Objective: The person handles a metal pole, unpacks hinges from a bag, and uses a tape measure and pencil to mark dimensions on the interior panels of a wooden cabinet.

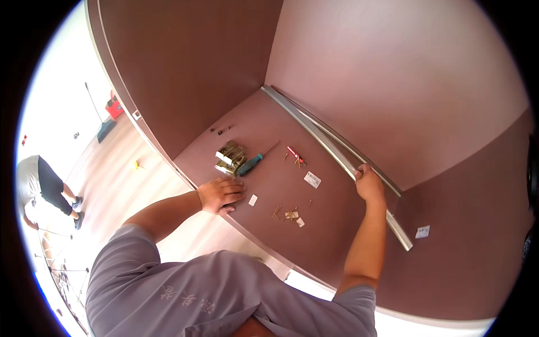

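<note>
My right hand (369, 182) is closed around a long silver metal rail (400, 230), which slants across the brown cabinet panel. Its far end lies in the back corner. A second, thinner rail (359, 151) runs behind it along the foot of the back wall. My left hand (220, 195) rests with its fingers apart on the panel's front edge. Just beyond it are a screwdriver (251, 165) with a teal handle and some brass-coloured metal fittings (230, 157). A small red tool (293, 152) lies among screws; more screws (292, 215) are scattered nearer me.
Brown cabinet walls (208, 56) rise at the left and back. White labels (312, 180) lie on the panel. On the floor outside stand a broom (105, 130) and a red box (114, 106), near a small yellow object (137, 165). Another person (53, 185) stands at far left beside a wire rack.
</note>
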Available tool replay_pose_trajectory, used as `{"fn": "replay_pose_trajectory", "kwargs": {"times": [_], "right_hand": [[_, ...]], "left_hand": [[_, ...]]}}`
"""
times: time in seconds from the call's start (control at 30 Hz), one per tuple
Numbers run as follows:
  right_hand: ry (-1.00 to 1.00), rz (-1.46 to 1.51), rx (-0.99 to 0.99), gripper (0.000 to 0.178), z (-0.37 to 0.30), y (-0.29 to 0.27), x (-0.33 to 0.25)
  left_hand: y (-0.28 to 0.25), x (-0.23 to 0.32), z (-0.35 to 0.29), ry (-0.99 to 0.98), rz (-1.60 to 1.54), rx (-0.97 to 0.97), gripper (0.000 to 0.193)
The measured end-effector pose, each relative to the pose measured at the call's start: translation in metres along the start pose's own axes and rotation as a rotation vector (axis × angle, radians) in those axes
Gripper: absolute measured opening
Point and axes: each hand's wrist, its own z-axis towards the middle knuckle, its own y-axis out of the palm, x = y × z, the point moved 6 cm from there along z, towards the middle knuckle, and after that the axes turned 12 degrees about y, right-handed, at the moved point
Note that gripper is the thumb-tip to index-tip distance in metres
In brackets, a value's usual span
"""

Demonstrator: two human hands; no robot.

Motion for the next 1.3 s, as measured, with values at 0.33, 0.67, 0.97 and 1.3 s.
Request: {"fn": "replay_pose_trajectory", "kwargs": {"times": [0.33, 0.67, 0.97, 1.3], "right_hand": [[0.22, 0.498, -0.178, 0.047, -0.269, 0.054, -0.018], [0.197, 1.341, -0.848, 0.051, -0.609, 0.224, -0.046], [0.084, 1.118, -1.101, 0.061, -0.616, 0.241, -0.077], [-0.064, 0.744, -1.114, 0.038, -0.589, 0.261, -0.134]], "left_hand": [[-0.03, 0.016, -0.03, -0.078, -0.014, 0.411, 0.035], [-0.167, 0.022, -0.143, -0.43, -0.806, 1.019, 0.057], [-0.322, 0.076, -0.248, -0.398, -0.773, 1.149, 0.042], [-0.366, 0.136, -0.365, -0.45, -0.457, 1.683, 0.016]]}}
